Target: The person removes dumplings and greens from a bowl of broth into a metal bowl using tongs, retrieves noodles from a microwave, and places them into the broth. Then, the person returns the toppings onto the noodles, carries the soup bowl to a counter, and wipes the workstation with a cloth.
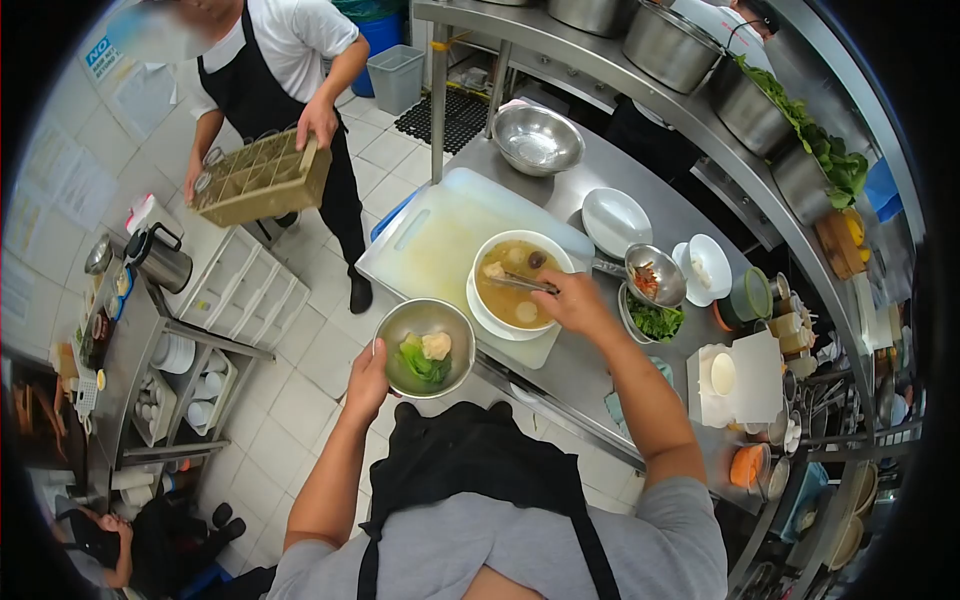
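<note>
My left hand (368,378) grips the rim of a metal bowl (399,317) that holds green leafy vegetable (424,362) and a pale lump of food (436,345). In my right hand (578,303) is a pair of metal tongs (532,284), closed around. Their tips reach into a white bowl of soup (483,262) and touch a pale piece of food (494,270). A dark round piece (537,259) floats in the broth. Under the soup bowl lies a white plate (492,345), on a white cutting board (440,225).
A person (290,70) carries a divided rack (262,205) at the left. Behind the board stands a metal bowl (538,140). To the right are a white bowl (617,222), a bowl of greens (655,320) and a metal strainer (655,276). Pots (672,47) line the shelf.
</note>
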`<action>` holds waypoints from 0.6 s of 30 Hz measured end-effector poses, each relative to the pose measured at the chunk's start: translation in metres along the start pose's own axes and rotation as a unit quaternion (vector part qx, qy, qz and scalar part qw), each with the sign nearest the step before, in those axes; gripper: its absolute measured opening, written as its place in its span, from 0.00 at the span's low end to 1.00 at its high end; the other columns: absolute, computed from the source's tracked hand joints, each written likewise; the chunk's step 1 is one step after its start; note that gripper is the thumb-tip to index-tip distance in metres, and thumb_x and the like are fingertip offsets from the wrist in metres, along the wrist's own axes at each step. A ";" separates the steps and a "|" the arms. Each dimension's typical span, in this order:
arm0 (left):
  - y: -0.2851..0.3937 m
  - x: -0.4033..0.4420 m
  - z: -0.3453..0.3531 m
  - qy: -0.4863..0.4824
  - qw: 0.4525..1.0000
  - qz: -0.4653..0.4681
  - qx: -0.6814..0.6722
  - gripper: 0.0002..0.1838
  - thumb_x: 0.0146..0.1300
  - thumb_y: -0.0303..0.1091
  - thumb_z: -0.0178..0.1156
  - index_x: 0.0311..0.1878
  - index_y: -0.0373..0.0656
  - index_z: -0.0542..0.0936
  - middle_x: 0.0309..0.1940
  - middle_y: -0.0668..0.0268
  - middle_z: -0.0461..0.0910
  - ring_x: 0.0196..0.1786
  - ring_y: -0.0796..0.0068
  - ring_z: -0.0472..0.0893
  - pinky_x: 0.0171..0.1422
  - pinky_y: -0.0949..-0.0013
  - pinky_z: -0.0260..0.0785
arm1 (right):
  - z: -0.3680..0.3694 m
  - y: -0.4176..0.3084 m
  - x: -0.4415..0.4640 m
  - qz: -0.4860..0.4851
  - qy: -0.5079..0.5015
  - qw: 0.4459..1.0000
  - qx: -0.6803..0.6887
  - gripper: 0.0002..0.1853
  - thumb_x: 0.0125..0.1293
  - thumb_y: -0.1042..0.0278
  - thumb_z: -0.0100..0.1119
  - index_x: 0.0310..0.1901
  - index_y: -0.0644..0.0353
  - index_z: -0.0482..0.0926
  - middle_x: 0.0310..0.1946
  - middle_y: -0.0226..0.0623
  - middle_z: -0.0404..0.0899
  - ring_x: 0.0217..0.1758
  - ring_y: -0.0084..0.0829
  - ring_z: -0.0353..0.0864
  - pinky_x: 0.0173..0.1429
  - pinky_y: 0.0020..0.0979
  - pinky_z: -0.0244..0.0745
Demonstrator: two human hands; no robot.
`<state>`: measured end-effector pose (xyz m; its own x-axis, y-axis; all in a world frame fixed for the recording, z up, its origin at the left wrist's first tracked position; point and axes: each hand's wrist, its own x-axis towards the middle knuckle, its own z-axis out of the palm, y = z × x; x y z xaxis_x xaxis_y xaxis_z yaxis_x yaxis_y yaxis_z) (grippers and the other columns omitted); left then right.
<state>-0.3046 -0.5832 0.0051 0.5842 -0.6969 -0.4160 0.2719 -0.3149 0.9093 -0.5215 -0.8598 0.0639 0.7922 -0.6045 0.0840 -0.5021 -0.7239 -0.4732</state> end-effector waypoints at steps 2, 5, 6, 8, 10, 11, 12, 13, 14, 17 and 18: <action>0.005 0.003 0.004 -0.018 1.000 0.018 -0.010 0.26 0.77 0.50 0.37 0.53 0.36 0.75 0.26 0.65 0.78 0.23 0.78 0.76 0.22 0.73 0.70 | -0.016 -0.009 -0.005 0.016 0.008 0.999 0.046 0.13 0.56 0.59 0.65 0.41 0.53 0.81 0.27 0.45 0.82 0.33 0.48 0.81 0.36 0.43 0.75; 0.016 0.006 0.013 -0.023 0.999 0.033 -0.007 0.26 0.77 0.50 0.37 0.51 0.36 0.75 0.26 0.65 0.77 0.22 0.78 0.76 0.22 0.73 0.70 | -0.029 -0.010 -0.013 -0.001 0.015 0.999 0.048 0.13 0.57 0.60 0.65 0.41 0.54 0.81 0.27 0.45 0.81 0.31 0.48 0.81 0.35 0.42 0.74; 0.017 0.008 0.016 -0.025 0.999 0.033 -0.007 0.26 0.77 0.50 0.37 0.51 0.36 0.75 0.26 0.65 0.77 0.22 0.78 0.76 0.22 0.73 0.70 | -0.030 -0.008 -0.016 0.000 0.016 0.999 0.047 0.13 0.57 0.60 0.65 0.41 0.54 0.81 0.27 0.45 0.81 0.31 0.48 0.81 0.35 0.42 0.74; 0.020 0.014 0.021 -0.038 0.998 0.052 -0.005 0.25 0.77 0.49 0.37 0.51 0.36 0.75 0.25 0.65 0.77 0.21 0.78 0.75 0.22 0.73 0.70 | -0.033 -0.003 -0.020 0.018 0.014 0.998 0.057 0.12 0.57 0.61 0.65 0.41 0.55 0.81 0.26 0.46 0.81 0.31 0.48 0.81 0.35 0.41 0.74; 0.023 0.016 0.024 -0.046 0.998 0.053 -0.004 0.25 0.77 0.49 0.37 0.51 0.36 0.75 0.25 0.65 0.77 0.21 0.78 0.75 0.22 0.74 0.70 | -0.035 -0.001 -0.024 0.011 0.021 0.998 0.054 0.12 0.57 0.61 0.65 0.41 0.55 0.81 0.26 0.46 0.81 0.30 0.48 0.81 0.34 0.41 0.74; 0.025 0.017 0.026 -0.050 0.997 0.053 -0.003 0.25 0.77 0.49 0.37 0.51 0.36 0.75 0.25 0.65 0.77 0.22 0.78 0.76 0.21 0.74 0.70 | -0.037 0.000 -0.026 0.003 0.026 0.998 0.052 0.12 0.57 0.61 0.65 0.41 0.56 0.81 0.26 0.47 0.81 0.29 0.48 0.81 0.34 0.40 0.74; 0.027 0.018 0.028 -0.053 0.997 0.053 -0.002 0.25 0.77 0.49 0.37 0.51 0.36 0.75 0.25 0.65 0.77 0.22 0.78 0.76 0.21 0.74 0.70 | -0.040 -0.001 -0.027 0.005 0.028 0.998 0.051 0.12 0.57 0.61 0.65 0.41 0.56 0.81 0.26 0.47 0.81 0.29 0.48 0.81 0.34 0.40 0.74; 0.028 0.019 0.031 -0.051 0.997 0.055 -0.001 0.25 0.77 0.49 0.37 0.51 0.36 0.75 0.25 0.65 0.77 0.22 0.78 0.76 0.21 0.74 0.70 | -0.045 -0.003 -0.029 0.028 0.029 0.997 0.061 0.12 0.57 0.61 0.65 0.41 0.56 0.82 0.26 0.46 0.81 0.27 0.46 0.81 0.33 0.39 0.74; 0.029 0.019 0.032 -0.049 0.997 0.056 -0.001 0.25 0.77 0.49 0.37 0.51 0.36 0.75 0.25 0.65 0.77 0.22 0.78 0.76 0.21 0.74 0.69 | -0.050 -0.006 -0.031 0.051 0.029 0.996 0.072 0.12 0.57 0.61 0.65 0.41 0.56 0.82 0.26 0.46 0.81 0.26 0.45 0.80 0.32 0.38 0.73; 0.031 0.022 0.036 -0.072 0.996 0.050 0.009 0.24 0.77 0.50 0.38 0.54 0.40 0.75 0.27 0.67 0.77 0.24 0.81 0.76 0.23 0.74 0.70 | -0.064 -0.014 -0.035 0.038 0.048 0.992 0.112 0.12 0.57 0.62 0.66 0.41 0.57 0.82 0.25 0.45 0.81 0.23 0.41 0.80 0.31 0.36 0.73; 0.033 0.022 0.038 -0.072 0.996 0.050 0.009 0.24 0.77 0.50 0.38 0.54 0.40 0.75 0.27 0.67 0.77 0.24 0.81 0.76 0.23 0.74 0.70 | -0.069 -0.019 -0.037 0.038 0.048 0.992 0.113 0.12 0.57 0.62 0.66 0.41 0.57 0.82 0.25 0.45 0.81 0.23 0.41 0.80 0.31 0.36 0.73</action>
<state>-0.3117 -0.6333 0.0265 0.4908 -0.8107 -0.3191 0.2027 -0.2499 0.9468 -0.5650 -0.8468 0.1304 0.7125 -0.6917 0.1180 -0.4611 -0.5883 -0.6642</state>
